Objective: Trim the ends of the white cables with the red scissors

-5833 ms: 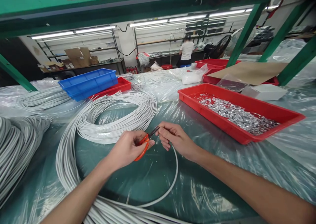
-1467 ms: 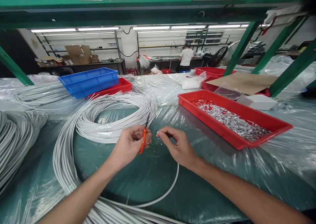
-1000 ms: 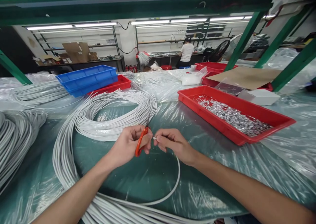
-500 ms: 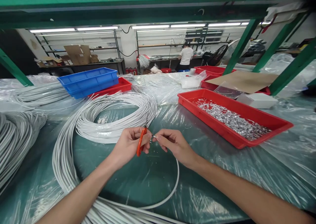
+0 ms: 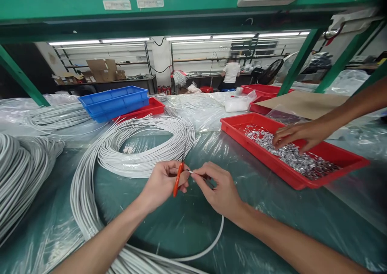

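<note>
Cable tip [image 5: 191, 172] juts from the right hand [image 5: 222, 190], between thumb and forefinger.

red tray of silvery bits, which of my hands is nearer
Right: your right hand is left of the red tray; your left hand, holding scissors, is farther left.

Pale pillar [image 5: 161, 55] between dark shelf racks [image 5: 199, 59], bright tube lights [image 5: 125, 40] overhead, green frame [image 5: 193, 2] in front.
</note>
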The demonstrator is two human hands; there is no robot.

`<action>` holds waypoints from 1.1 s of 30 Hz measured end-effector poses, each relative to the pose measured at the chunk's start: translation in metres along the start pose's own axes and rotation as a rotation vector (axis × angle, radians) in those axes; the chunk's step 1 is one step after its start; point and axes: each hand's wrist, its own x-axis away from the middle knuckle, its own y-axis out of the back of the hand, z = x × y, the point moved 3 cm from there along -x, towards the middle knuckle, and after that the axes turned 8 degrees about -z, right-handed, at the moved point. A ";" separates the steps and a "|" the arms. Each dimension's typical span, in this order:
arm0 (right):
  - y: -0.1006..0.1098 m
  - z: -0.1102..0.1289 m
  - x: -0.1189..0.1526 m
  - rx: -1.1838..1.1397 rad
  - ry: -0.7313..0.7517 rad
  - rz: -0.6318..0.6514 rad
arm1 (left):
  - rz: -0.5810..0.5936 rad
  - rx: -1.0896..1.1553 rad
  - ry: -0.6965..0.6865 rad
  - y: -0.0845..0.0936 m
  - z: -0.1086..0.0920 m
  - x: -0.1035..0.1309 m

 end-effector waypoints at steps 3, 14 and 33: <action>0.000 0.001 0.000 0.039 0.047 0.008 | 0.004 0.004 0.019 0.001 0.002 0.000; 0.004 0.006 -0.002 0.142 0.336 -0.062 | 0.052 0.016 0.026 0.006 0.002 0.001; -0.001 -0.006 -0.001 -0.099 0.009 0.023 | 0.021 0.003 0.024 0.003 -0.002 0.001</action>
